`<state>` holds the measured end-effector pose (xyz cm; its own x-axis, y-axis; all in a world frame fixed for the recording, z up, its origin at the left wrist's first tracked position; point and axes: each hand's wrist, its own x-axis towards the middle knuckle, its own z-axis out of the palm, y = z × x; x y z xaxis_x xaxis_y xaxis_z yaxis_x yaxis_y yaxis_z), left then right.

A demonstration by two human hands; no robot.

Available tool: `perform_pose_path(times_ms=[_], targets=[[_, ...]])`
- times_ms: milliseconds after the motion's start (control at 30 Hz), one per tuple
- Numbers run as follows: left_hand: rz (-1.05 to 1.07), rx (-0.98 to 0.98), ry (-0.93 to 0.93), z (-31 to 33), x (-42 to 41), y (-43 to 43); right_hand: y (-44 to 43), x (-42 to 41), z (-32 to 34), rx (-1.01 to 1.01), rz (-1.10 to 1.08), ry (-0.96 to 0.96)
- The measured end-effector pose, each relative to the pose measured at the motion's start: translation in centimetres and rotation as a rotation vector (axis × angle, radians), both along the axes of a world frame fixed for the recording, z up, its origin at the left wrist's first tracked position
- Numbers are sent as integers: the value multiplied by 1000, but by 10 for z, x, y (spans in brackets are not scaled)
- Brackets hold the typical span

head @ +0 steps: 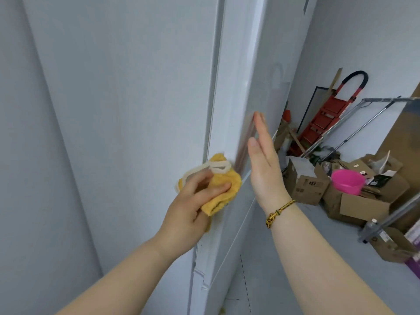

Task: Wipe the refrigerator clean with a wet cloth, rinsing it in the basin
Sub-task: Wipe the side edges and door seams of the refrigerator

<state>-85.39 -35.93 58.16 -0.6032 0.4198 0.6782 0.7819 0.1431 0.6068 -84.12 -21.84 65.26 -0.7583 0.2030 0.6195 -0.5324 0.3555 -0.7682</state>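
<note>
The white refrigerator (141, 92) fills the left and middle of the view, seen close and at an angle. My left hand (193, 198) grips a bunched yellow cloth (225, 180) with a white loop and holds it against the fridge's front edge at mid height. Just right of the cloth, my right hand (263, 164) is flat with straight fingers, its palm laid against the glossy side panel (270, 71). A pink plastic basin (347, 184) sits on cardboard boxes to the right, well apart from both hands.
Several cardboard boxes (306, 187) are piled on the floor at the right. Behind them a red step ladder (327, 117) and metal poles (363, 119) lean on the white wall. Grey floor (306, 235) lies between me and the boxes.
</note>
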Motion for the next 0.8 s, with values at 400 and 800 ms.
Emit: perform_pose_path(times_ms=[400, 800], targets=[[221, 642, -857, -40, 27, -6, -29, 10, -106, -251, -133, -355], [486, 886, -985, -52, 25, -10, -17, 9, -111, -208, -133, -363]])
